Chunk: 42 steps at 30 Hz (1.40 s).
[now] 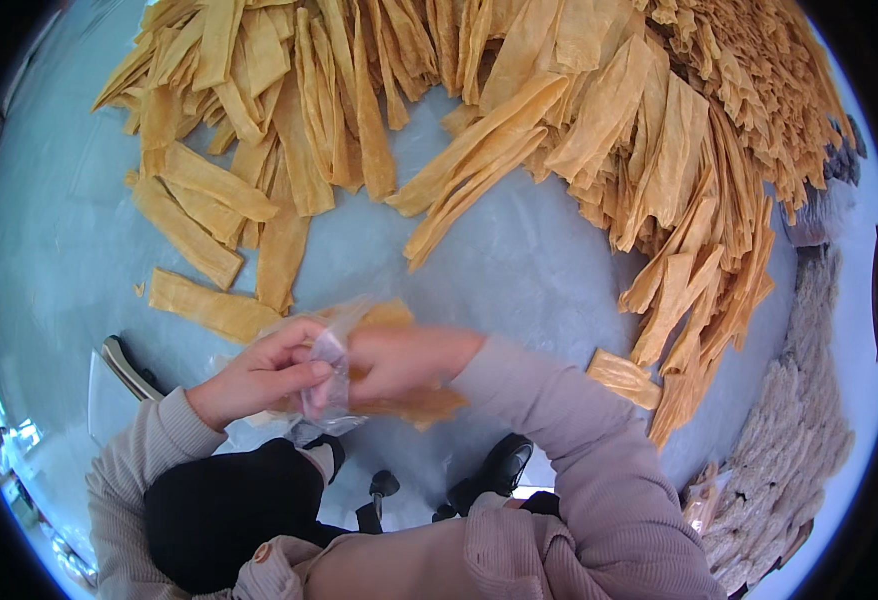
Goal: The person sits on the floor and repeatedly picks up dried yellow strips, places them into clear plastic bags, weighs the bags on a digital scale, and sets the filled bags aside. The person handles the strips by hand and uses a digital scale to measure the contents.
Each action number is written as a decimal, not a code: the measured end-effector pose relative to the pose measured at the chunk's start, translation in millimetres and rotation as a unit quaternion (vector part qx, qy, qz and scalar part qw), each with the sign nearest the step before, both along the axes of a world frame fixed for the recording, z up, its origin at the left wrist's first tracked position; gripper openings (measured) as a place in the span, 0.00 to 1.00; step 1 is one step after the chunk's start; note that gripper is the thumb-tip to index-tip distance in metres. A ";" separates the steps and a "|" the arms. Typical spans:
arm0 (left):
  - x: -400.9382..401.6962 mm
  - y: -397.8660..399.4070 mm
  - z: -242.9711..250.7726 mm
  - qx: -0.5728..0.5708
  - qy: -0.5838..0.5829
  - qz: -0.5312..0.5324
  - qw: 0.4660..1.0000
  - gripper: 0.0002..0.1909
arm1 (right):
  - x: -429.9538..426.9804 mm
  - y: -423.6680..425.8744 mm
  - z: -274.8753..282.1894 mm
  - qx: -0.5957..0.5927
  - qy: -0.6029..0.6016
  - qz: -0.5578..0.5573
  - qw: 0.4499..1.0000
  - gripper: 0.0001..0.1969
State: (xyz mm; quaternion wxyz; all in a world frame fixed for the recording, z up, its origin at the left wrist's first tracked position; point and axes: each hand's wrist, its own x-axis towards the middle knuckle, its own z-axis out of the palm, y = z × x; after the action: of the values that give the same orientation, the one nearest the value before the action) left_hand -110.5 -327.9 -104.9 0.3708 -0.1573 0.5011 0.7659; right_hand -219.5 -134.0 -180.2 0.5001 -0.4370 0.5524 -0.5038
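Observation:
Near the table's front edge, my left hand (pixel 270 375) is closed on the edge of a clear plastic bag (pixel 331 367). My right hand (pixel 386 364) is at the bag's mouth and blurred; its fingers are partly hidden, so its grip cannot be made out. Yellow-brown pieces, apparently dried bean curd sheets (pixel 424 405), show just below and above my right hand. A flat yellow strip (pixel 210 304) lies just beyond my left hand, its near end close to the bag.
Heaped yellow strips (pixel 604 112) arc across the far side of the grey-blue table (pixel 521 262). One folded strip (pixel 625 377) lies beside my right forearm. A dark-and-light curved handle (pixel 129 369) is left of my left hand. Greyish, fibrous bundles (pixel 784 442) stand at the right.

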 end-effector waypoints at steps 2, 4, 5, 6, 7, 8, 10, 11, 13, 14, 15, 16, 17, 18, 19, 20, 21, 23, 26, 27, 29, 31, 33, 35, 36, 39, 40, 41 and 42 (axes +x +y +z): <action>13.5 -9.9 -5.0 -0.012 -0.005 0.004 1.000 0.11 | -50.7 11.8 8.4 0.127 -0.029 -0.132 0.983 0.11; 19.1 -16.2 -8.0 -0.007 0.009 -0.033 0.999 0.11 | -105.8 26.0 -47.0 -0.006 -0.034 -0.591 0.806 0.13; 21.1 -18.0 -9.9 -0.002 0.002 -0.020 1.000 0.11 | -132.2 23.6 -38.2 0.135 0.051 -0.667 0.731 0.15; 18.2 -16.2 -7.0 0.004 -0.002 -0.021 1.000 0.11 | -162.5 27.9 -50.9 0.112 0.133 -0.696 0.697 0.22; 16.1 -15.7 -7.8 0.012 -0.007 -0.017 1.000 0.11 | -182.7 24.9 -61.1 0.149 0.190 -0.705 0.667 0.26; 12.7 -15.7 -9.1 0.011 -0.005 -0.025 1.000 0.11 | -203.3 23.8 -69.9 0.190 0.244 -0.713 0.629 0.30; 13.6 -17.5 -9.2 0.004 -0.007 -0.028 1.000 0.11 | -221.4 8.2 -74.8 0.382 0.290 -0.674 0.562 0.32; 13.0 -18.3 -9.4 0.007 -0.008 -0.026 1.000 0.11 | -229.9 13.8 -85.8 0.325 0.290 -0.682 0.588 0.30; 10.3 -18.1 -9.7 0.016 -0.007 -0.025 1.000 0.12 | -247.7 51.7 -116.4 0.210 0.290 -0.691 0.628 0.26; 12.1 -19.6 -11.0 0.014 -0.008 -0.025 1.000 0.12 | -245.0 58.9 -113.2 0.141 0.177 -0.721 0.655 0.23; 14.4 -21.3 -12.1 0.011 -0.008 -0.023 1.000 0.12 | -232.2 67.9 -104.2 0.070 0.059 -0.735 0.671 0.21; 18.2 -21.9 -12.1 0.009 -0.012 -0.021 1.000 0.12 | -214.0 72.5 -95.4 0.004 -0.063 -0.736 0.674 0.18; 18.6 -22.4 -13.3 0.006 -0.013 -0.015 1.000 0.11 | -197.2 72.1 -85.2 -0.011 -0.095 -0.722 0.685 0.17; 18.0 -23.0 -11.4 0.002 -0.015 -0.013 1.000 0.10 | -179.0 71.5 -73.1 -0.026 -0.129 -0.709 0.693 0.16; 16.9 -23.2 -9.4 -0.003 -0.013 -0.014 1.000 0.10 | -166.5 70.9 -64.9 -0.046 -0.160 -0.698 0.697 0.14; 19.5 -22.2 -8.6 -0.002 -0.019 -0.009 1.000 0.10 | -155.1 71.7 -79.5 0.097 -0.111 -0.668 0.730 0.14; 17.0 -20.2 -8.9 0.000 -0.016 -0.011 1.000 0.10 | -147.8 78.7 -104.7 0.234 -0.053 -0.629 0.739 0.15; 8.6 -14.2 -9.3 -0.001 0.001 -0.021 1.000 0.10 | -140.0 90.5 -174.5 0.256 0.117 -0.628 0.725 0.16; 17.4 -14.2 -11.1 -0.025 0.002 0.015 1.000 0.12 | -117.1 66.4 -154.1 0.251 0.072 -0.633 0.729 0.17; 13.3 -10.3 -8.8 -0.032 -0.002 0.030 0.999 0.12 | -115.3 80.6 -153.1 0.195 0.065 -0.632 0.747 0.18; 8.8 -11.7 -7.0 -0.037 -0.001 0.058 0.998 0.13 | -114.8 92.5 -118.6 0.092 0.009 -0.582 0.808 0.19; 15.4 -12.7 -7.1 -0.020 -0.001 0.083 0.996 0.15 | -94.0 91.6 -7.6 0.066 -0.105 -0.466 0.876 0.21; 13.1 -9.5 -6.3 -0.010 -0.011 0.091 0.996 0.16 | -76.9 114.1 50.9 0.072 -0.189 -0.324 0.924 0.23; 9.0 -4.4 -2.3 0.004 -0.022 0.115 0.993 0.17 | -63.4 125.1 66.6 0.096 -0.154 -0.184 0.966 0.26; 6.6 -0.9 -0.3 0.015 -0.027 0.135 0.990 0.18 | -55.3 124.2 68.7 0.129 -0.095 -0.129 0.979 0.27; 0.3 10.3 3.7 -0.024 -0.006 0.126 0.992 0.19 | -47.8 123.0 59.7 0.240 0.040 0.020 0.970 0.30; -0.9 12.7 3.2 -0.049 0.007 0.112 0.992 0.20 | -48.0 121.4 57.3 0.279 0.078 0.066 0.955 0.31; -1.1 13.9 -1.4 -0.041 0.021 0.079 0.996 0.20 | -49.1 121.0 59.2 0.290 0.101 0.091 0.947 0.31; 3.9 14.9 -8.4 -0.038 0.028 0.049 0.998 0.21 | -49.4 111.5 66.0 0.297 0.120 0.121 0.940 0.31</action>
State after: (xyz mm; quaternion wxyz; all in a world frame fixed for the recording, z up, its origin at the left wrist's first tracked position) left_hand -106.7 -313.1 -113.2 0.3128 -0.1740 0.5315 0.7677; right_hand -268.9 -22.5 -114.2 0.5948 -0.3894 0.6753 -0.1962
